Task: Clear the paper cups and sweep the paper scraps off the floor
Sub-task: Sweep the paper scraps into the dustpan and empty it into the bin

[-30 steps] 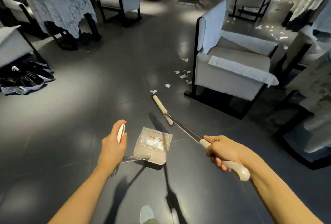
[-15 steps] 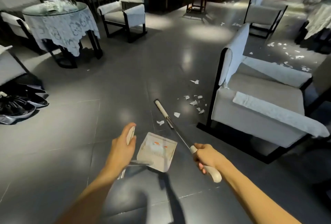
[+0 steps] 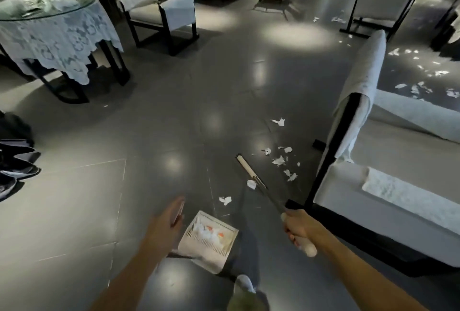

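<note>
My left hand [image 3: 166, 223] grips the top of the dustpan handle. The beige dustpan [image 3: 208, 237] hangs just above the grey floor and holds white and orange scraps. My right hand [image 3: 300, 229] grips the pale handle of a long broom [image 3: 258, 185], whose narrow head [image 3: 243, 162] points forward close to the floor. White paper scraps [image 3: 280, 160] lie on the floor just right of the broom head, beside the armchair. One scrap [image 3: 225, 200] lies ahead of the dustpan. More scraps [image 3: 420, 86] are scattered far right behind the armchair. No paper cups are visible.
A white armchair with a black frame [image 3: 388, 186] stands close on the right. A round table with a lace cloth [image 3: 53, 34] and bottles is at the far left, with another armchair [image 3: 161, 12] behind it. Dark bags [image 3: 15, 163] lie at the left edge.
I have moved forward toward the scraps beside the armchair. The broom and dustpan travelled with my hands, and the broom head now lies beside the scrap cluster.
</note>
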Action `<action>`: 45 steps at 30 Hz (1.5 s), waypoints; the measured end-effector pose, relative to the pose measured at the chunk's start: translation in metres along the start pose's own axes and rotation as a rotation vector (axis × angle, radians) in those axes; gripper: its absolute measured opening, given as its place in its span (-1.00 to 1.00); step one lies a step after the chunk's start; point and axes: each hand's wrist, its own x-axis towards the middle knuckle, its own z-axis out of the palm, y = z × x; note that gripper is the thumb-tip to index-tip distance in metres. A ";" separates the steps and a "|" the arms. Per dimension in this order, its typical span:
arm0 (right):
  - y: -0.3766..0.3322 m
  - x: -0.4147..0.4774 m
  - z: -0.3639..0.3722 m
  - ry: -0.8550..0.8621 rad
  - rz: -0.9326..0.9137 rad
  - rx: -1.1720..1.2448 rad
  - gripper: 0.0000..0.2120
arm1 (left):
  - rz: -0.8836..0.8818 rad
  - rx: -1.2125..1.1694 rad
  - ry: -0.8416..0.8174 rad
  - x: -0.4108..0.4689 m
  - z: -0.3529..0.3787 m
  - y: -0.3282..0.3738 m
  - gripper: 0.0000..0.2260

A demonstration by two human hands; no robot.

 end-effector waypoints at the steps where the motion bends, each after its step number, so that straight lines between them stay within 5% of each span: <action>1: -0.010 0.015 -0.002 0.002 0.020 0.004 -0.65 | -0.015 -0.005 -0.005 0.015 0.000 0.001 -0.61; 15: -0.106 0.158 -0.014 -0.047 0.258 -0.001 -0.74 | -0.064 0.041 -0.136 0.187 -0.003 0.026 -0.66; 22: -0.147 0.131 0.016 -0.308 0.385 0.011 -0.85 | -0.028 0.040 -0.169 0.238 0.008 0.047 -0.62; 25: -0.170 0.121 0.002 -0.478 0.471 0.050 -0.61 | -0.016 0.051 -0.211 0.257 0.008 0.053 -0.63; 33: -0.231 0.094 -0.041 -0.382 0.227 -0.062 -0.59 | 0.043 0.030 -0.143 0.310 -0.004 0.083 -0.60; 45: -0.390 0.250 -0.216 -0.167 -0.095 0.053 -0.74 | 0.192 -0.164 0.017 0.525 0.014 0.258 -0.64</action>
